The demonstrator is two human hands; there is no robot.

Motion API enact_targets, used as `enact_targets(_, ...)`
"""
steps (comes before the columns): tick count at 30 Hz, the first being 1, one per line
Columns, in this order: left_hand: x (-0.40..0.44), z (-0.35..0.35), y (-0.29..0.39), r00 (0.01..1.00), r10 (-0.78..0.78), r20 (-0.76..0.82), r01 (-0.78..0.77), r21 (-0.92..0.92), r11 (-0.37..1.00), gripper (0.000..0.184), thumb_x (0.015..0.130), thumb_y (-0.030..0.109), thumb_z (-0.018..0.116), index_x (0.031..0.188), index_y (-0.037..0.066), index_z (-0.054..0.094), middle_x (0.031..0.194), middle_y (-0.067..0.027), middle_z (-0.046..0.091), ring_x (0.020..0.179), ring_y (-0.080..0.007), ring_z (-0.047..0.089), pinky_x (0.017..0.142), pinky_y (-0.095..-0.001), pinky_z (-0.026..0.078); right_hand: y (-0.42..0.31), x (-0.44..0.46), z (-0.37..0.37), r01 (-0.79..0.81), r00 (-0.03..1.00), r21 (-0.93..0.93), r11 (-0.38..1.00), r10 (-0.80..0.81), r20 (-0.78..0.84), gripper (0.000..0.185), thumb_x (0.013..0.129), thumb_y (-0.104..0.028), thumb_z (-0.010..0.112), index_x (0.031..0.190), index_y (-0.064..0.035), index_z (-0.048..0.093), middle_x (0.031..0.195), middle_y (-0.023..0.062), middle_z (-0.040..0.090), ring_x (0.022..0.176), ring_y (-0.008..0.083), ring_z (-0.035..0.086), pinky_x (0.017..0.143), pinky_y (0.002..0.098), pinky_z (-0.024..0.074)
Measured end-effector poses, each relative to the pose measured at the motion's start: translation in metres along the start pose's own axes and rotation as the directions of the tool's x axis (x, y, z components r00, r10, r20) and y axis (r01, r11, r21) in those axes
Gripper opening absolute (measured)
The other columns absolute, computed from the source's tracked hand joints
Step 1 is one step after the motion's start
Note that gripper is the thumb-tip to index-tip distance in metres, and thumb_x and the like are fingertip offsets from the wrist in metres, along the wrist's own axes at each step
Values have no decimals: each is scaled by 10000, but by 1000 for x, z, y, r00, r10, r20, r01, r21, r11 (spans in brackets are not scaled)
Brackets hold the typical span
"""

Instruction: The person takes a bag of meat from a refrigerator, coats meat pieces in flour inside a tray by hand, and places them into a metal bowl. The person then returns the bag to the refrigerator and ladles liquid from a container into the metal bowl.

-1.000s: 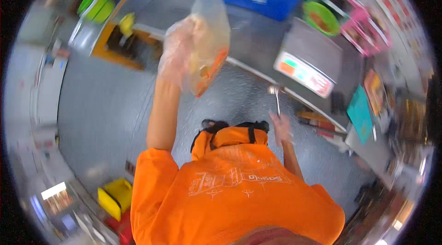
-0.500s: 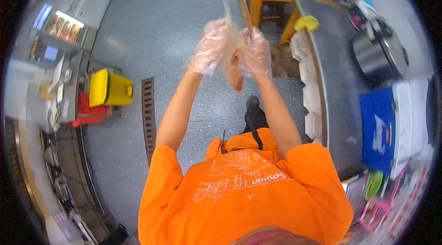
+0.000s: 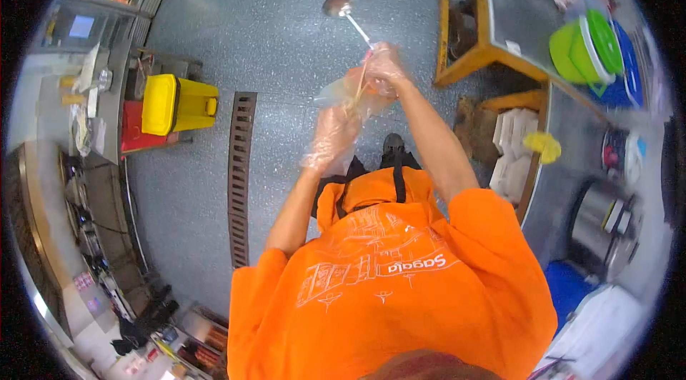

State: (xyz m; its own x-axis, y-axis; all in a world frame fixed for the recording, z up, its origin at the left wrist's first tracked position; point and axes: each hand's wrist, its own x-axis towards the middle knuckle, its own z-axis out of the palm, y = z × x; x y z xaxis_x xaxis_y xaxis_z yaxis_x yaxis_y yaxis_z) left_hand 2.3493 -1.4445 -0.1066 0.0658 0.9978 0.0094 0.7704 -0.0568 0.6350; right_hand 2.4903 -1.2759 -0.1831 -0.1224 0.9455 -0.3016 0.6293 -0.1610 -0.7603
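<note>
Both of my hands wear clear plastic gloves and are held out over the floor. My right hand (image 3: 384, 69) is closed round the handle of a metal ladle (image 3: 338, 5), whose round bowl points forward and away from me. My left hand (image 3: 336, 130) is closed on a clear plastic bag (image 3: 332, 93). Something orange-red (image 3: 356, 80) shows through the bag, between the two hands; its kind is blurred. A thin pale strand (image 3: 362, 74) runs from the right fingers to the left ones; I cannot tell what it is.
A yellow pedal bin (image 3: 161, 105) stands at left, near a floor drain (image 3: 241, 180). To the right is a steel-topped table (image 3: 525, 5) with yellow legs and a green bucket (image 3: 582, 51). White foam boxes (image 3: 511, 137) are stacked under a counter carrying a large steel pot (image 3: 600, 219).
My view has turned to the right. My left hand has come down nearer my body, below the right one. The ladle now tilts to the left, and the bag lies more sideways.
</note>
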Motion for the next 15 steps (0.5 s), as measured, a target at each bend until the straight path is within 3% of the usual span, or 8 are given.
enact_targets(1, 0, -3, -7, 997, -25, -79, 22, -36, 999, 154, 848, 171, 635, 817, 22, 660, 679, -219, 623, 609, -396, 635, 552, -471, 490, -19, 7, 11, 23, 1000, -20, 1000, -23, -2, 64, 737, -96, 681, 742, -33, 688, 761, 187, 692, 778, 331, 718, 641, 433, 554)
enact_targets(4, 35, -38, -32, 959, -188, -211, 137, -235, 962, 122, 824, 120, 642, 775, 9, 640, 712, -256, 595, 651, -421, 593, 563, -459, 455, -74, 64, 51, 88, 994, -28, 996, -86, 68, 123, 812, -154, 647, 805, -33, 670, 789, 161, 686, 757, 286, 692, 644, 425, 529)
enact_targets(5, 44, -52, -50, 949, -258, -179, 210, -249, 945, 111, 832, 114, 643, 796, 9, 650, 744, -240, 621, 667, -385, 612, 575, -443, 464, -92, 83, 69, 109, 989, -19, 994, -106, 101, 152, 849, -183, 632, 836, -35, 663, 802, 148, 683, 747, 265, 679, 643, 422, 517)
enact_targets(7, 65, -86, -90, 919, -377, -120, 335, -271, 903, 96, 846, 102, 643, 840, 10, 671, 809, -208, 674, 697, -313, 650, 598, -412, 482, -133, 112, 89, 321, 947, -151, 935, -318, 42, 185, 859, -210, 623, 876, -28, 653, 814, 174, 674, 759, 327, 667, 668, 451, 510)
enact_targets(10, 96, -165, -129, 794, -560, -235, 117, -846, 520, 133, 862, 71, 642, 965, 2, 688, 937, -108, 713, 780, -184, 668, 668, -337, 522, -200, 145, 103, 482, 874, -298, 824, -474, 104, 226, 871, -243, 607, 926, -26, 642, 856, 213, 656, 813, 402, 633, 728, 479, 502)
enact_targets(11, 112, -214, -134, 793, -592, -144, 138, -904, 404, 221, 870, 38, 624, 1082, -5, 668, 997, -38, 690, 847, -136, 653, 727, -294, 539, -232, 155, 108, 521, 853, -337, 784, -499, 155, 238, 875, -252, 602, 941, -26, 638, 874, 226, 649, 837, 424, 619, 751, 485, 499)
enact_targets(14, 170, -308, -168, 717, -654, -241, -59, -956, 287, 198, 839, 128, 687, 1005, 29, 645, 859, 10, 647, 750, -101, 617, 693, -260, 520, -344, 182, 123, 495, 857, -306, 814, -397, 329, 189, 858, -206, 618, 944, -42, 658, 883, 169, 668, 902, 333, 647, 767, 446, 515)
enact_targets(15, 181, -335, -197, 747, -632, -205, -17, -957, 291, 307, 813, 156, 702, 1082, 31, 624, 974, -29, 650, 895, -141, 639, 781, -285, 531, -366, 203, 138, 380, 875, -48, 924, -342, 343, 224, 888, -171, 575, 1067, -38, 588, 943, 159, 649, 920, 308, 635, 783, 428, 519)
